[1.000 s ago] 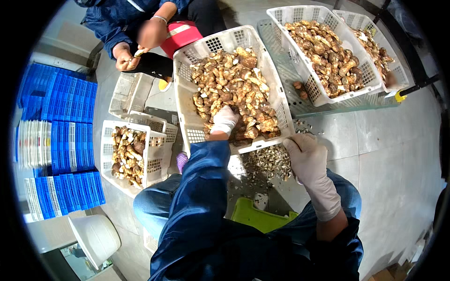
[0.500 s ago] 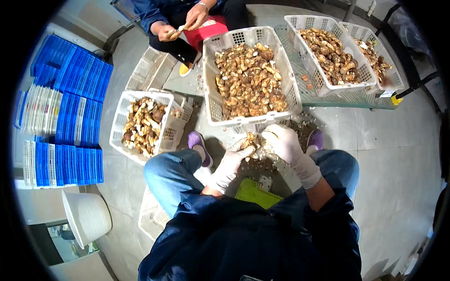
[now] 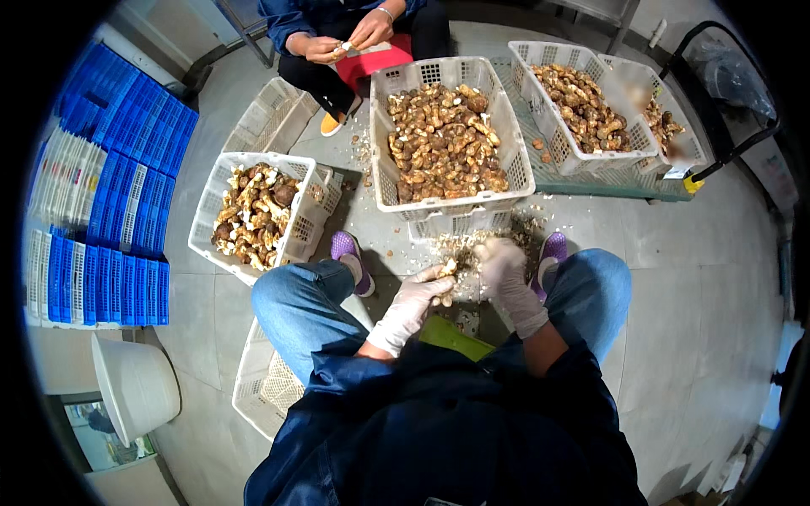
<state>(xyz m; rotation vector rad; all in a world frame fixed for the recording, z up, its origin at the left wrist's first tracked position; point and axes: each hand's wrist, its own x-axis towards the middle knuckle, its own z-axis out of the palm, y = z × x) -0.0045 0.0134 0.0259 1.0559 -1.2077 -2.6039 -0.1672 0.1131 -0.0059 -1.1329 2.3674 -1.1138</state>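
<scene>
My gloved left hand (image 3: 413, 299) is closed round a brown-and-white mushroom (image 3: 447, 274), held between my knees. Just right of it, my gloved right hand (image 3: 506, 278) has curled fingers; what they hold cannot be made out. Pale scraps (image 3: 460, 240) litter the floor beyond both hands. A white crate (image 3: 519, 185) heaped with brown mushrooms stands in front, on another crate. A second, smaller white crate of mushrooms (image 3: 253, 211) sits at front left. Under my hands lies a lime-green plastic object (image 3: 447, 333), partly hidden.
A co-worker (image 3: 337, 25) sits opposite, both hands on a small pale piece. Two mushroom crates (image 3: 582, 148) rest on a platform cart (image 3: 574, 190) at right. Stacked blue crates (image 3: 126, 211) and a white tub (image 3: 135, 384) line the left. More white crates (image 3: 253, 118) stand nearby.
My left hand has come back from the central crate with a mushroom, down between my knees. My right hand moved left toward it. The view shifted, showing more floor and my feet.
</scene>
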